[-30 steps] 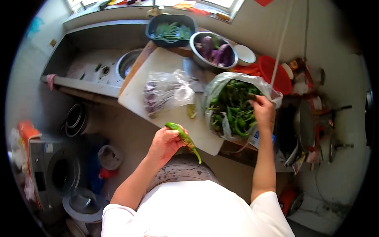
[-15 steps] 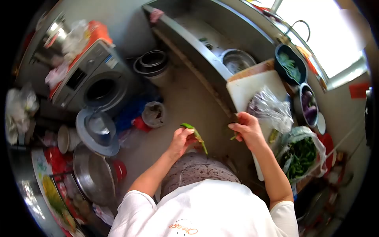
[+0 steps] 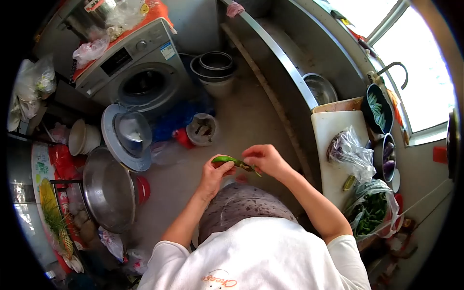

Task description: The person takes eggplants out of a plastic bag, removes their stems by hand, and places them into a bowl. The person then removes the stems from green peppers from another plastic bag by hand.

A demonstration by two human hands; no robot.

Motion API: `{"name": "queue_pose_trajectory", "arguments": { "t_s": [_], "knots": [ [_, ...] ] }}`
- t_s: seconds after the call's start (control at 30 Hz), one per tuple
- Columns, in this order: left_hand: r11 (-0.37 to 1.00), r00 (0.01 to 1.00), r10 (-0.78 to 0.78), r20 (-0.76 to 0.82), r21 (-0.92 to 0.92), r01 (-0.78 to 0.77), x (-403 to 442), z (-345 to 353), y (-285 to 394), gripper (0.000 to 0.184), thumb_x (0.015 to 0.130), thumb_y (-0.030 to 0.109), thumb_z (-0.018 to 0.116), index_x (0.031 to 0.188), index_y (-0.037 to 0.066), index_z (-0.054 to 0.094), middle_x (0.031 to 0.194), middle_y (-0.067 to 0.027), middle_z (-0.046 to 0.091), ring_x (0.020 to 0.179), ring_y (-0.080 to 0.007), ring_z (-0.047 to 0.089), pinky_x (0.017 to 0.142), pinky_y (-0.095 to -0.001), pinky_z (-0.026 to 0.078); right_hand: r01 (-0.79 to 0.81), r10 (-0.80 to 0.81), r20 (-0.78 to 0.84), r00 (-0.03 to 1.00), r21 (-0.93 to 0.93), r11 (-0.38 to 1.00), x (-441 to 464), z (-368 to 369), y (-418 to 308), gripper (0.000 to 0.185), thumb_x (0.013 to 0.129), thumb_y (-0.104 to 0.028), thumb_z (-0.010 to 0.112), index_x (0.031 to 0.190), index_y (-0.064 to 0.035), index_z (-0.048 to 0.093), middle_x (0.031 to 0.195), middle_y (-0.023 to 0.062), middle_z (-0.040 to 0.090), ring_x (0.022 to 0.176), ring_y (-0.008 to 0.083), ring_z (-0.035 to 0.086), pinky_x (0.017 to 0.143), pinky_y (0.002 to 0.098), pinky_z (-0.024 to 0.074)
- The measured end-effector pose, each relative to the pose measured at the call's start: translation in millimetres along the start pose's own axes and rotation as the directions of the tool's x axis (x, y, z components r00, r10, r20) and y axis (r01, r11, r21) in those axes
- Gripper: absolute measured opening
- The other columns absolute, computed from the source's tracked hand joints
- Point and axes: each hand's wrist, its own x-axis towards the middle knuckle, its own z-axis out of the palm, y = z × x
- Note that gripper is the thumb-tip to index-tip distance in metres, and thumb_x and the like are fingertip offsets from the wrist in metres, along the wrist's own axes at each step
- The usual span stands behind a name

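Observation:
My left hand (image 3: 212,175) is closed around a long green pepper (image 3: 224,158), with the thumb along its near side. The pepper lies roughly crosswise in front of my thighs. Its right end shows a dark brownish patch and a thin green tip. My right hand (image 3: 265,158) is at that end, fingers bent and drawn together just above the pepper. Whatever is between those fingers is hidden. Below both hands are my patterned trousers (image 3: 241,203).
On the right, a white cutting board (image 3: 333,125) carries a plastic bag (image 3: 355,157); a bag of green peppers (image 3: 369,212) sits nearer. A metal sink (image 3: 270,53) stands ahead. To the left are a bucket with scraps (image 3: 202,140), a large steel basin (image 3: 108,193) and a washing machine (image 3: 137,67).
My right hand has come left from beside the cutting board to the pepper's end. The pepper has turned from slanting steeply to nearly level. The view has shifted to the left.

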Motion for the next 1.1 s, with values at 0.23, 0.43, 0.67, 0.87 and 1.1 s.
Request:
{"name": "queue_pose_trajectory", "arguments": {
  "t_s": [0.23,0.43,0.67,0.87,1.1],
  "knots": [
    [0.999,0.999,-0.031,0.039,-0.022,0.032,-6,23,24,0.018,0.086,0.007,0.065,0.101,0.0,0.056,0.089,-0.0065,0.065,0.076,-0.0157,0.063,0.068,-0.026,0.053,0.367,-0.453,0.034,0.891,-0.643,0.673,-7,15,-1,0.026,0.075,-0.021,0.072,0.093,-0.0024,0.069,0.083,0.0126,0.064,0.078,0.0308,0.063,0.069,0.0392,0.05],
    [0.656,0.944,-0.031,0.328,0.72,-0.228,-4,23,69,0.011,0.09,0.012,0.061,0.095,0.002,0.059,0.076,-0.0025,0.06,0.064,-0.008,0.055,0.057,-0.0216,0.045,0.361,-0.323,0.182,0.929,-0.643,0.675,-12,12,-10,0.022,0.076,-0.022,0.07,0.088,-0.0025,0.069,0.083,0.0128,0.065,0.081,0.0316,0.062,0.07,0.0408,0.0498],
    [0.966,0.846,-0.254,0.469,0.086,0.243,8,13,49,0.018,0.094,0.024,0.057,0.093,0.006,0.054,0.076,-0.0049,0.058,0.058,-0.0078,0.048,0.048,-0.0206,0.037,0.418,-0.372,0.212,0.904,-0.246,0.875,-12,-5,6,0.014,0.082,-0.01,0.067,0.089,0.0017,0.066,0.076,0.0113,0.061,0.07,0.0218,0.059,0.066,0.031,0.0468],
    [0.981,0.898,-0.113,0.424,-0.094,0.168,13,24,38,0.026,0.095,0.031,0.054,0.094,0.005,0.056,0.075,-0.0065,0.056,0.059,-0.0096,0.046,0.053,-0.021,0.036,0.135,-0.14,0.011,0.99,0.219,0.966,-19,-9,13,0.016,0.088,-0.013,0.062,0.088,0.0028,0.066,0.077,0.0045,0.062,0.064,0.0095,0.053,0.059,0.0245,0.0428],
    [0.93,0.824,-0.016,0.567,-0.293,0.22,18,20,42,0.033,0.094,0.036,0.054,0.088,0.003,0.059,0.065,-0.0057,0.049,0.057,-0.0114,0.04,0.053,-0.0254,0.03,-0.145,0.136,0.067,0.988,0.681,0.718,-17,-25,6,0.026,0.098,-0.024,0.048,0.097,-0.0008,0.057,0.067,0.0061,0.054,0.051,0.0144,0.051,0.046,0.0276,0.0397]
  ]
}}
